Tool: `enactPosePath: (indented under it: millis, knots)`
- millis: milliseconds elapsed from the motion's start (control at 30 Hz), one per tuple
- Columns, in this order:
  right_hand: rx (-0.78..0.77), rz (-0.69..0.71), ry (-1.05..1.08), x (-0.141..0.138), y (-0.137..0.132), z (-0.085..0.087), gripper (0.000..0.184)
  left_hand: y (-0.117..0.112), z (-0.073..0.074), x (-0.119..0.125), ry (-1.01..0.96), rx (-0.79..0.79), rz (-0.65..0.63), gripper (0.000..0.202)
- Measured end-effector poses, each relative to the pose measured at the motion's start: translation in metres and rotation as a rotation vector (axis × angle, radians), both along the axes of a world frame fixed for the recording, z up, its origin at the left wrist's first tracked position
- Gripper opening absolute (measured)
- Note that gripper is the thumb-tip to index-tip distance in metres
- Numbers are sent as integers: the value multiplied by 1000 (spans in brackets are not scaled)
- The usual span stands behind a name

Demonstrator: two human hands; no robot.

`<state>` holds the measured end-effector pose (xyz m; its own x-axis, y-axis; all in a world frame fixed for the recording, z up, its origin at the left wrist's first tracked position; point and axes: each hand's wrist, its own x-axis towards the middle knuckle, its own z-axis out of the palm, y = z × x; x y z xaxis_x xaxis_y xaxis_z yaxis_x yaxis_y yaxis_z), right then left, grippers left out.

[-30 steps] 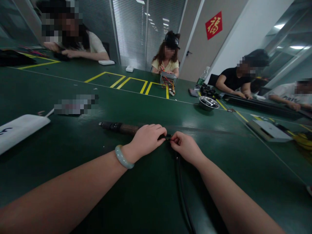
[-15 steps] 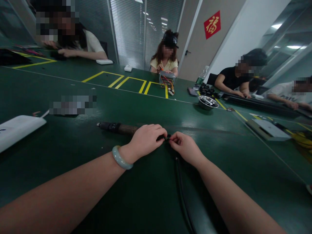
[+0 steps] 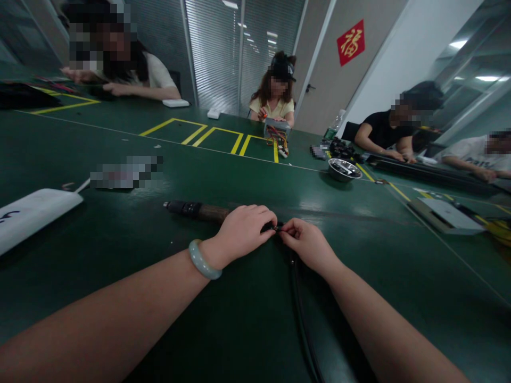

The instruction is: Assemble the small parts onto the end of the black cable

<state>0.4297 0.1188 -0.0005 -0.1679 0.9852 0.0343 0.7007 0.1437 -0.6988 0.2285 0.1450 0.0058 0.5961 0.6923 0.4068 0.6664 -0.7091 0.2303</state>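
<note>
A dark rod-shaped tool (image 3: 197, 210) lies flat on the green table (image 3: 247, 319), its tip pointing left. My left hand (image 3: 244, 230), with a pale bangle on the wrist, is closed over the tool's right end. My right hand (image 3: 307, 244) pinches a small dark part right where that end meets a black cable (image 3: 301, 319). The cable runs from the hands toward me, between my forearms. The fingertips of both hands nearly touch. What exactly the right fingers pinch is too small to make out.
A white flat object (image 3: 32, 215) lies at the left. A metal bowl (image 3: 342, 169) stands further back on the right, a grey flat device (image 3: 449, 213) beyond it. Several other people sit along the far table edge with their own parts. Yellow tape lines (image 3: 215, 137) mark the table.
Both hands stay at the tool's right end with hardly any shift; only the camera view moved slightly.
</note>
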Motion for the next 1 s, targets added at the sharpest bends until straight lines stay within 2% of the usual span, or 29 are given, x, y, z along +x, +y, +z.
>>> enactPosePath:
  millis: [133, 533, 700, 900, 1000]
  knots:
    - [-7, 4, 0, 1, 1, 0, 12, 0, 0, 0, 0, -1, -28, 16]
    - [-16, 15, 21, 2, 0, 2, 11, -1, 0, 2, 12, 6, -9, 18]
    - [-18, 18, 7, 2, 0, 0, 12, -2, -2, 2, 0, 3, 35, 21]
    - [-22, 25, 34, 2, 0, 0, 13, -2, -1, 1, 39, 9, 3, 13]
    - [-15, 29, 29, 2, 0, 0, 12, -2, 1, 1, 43, 6, 10, 16]
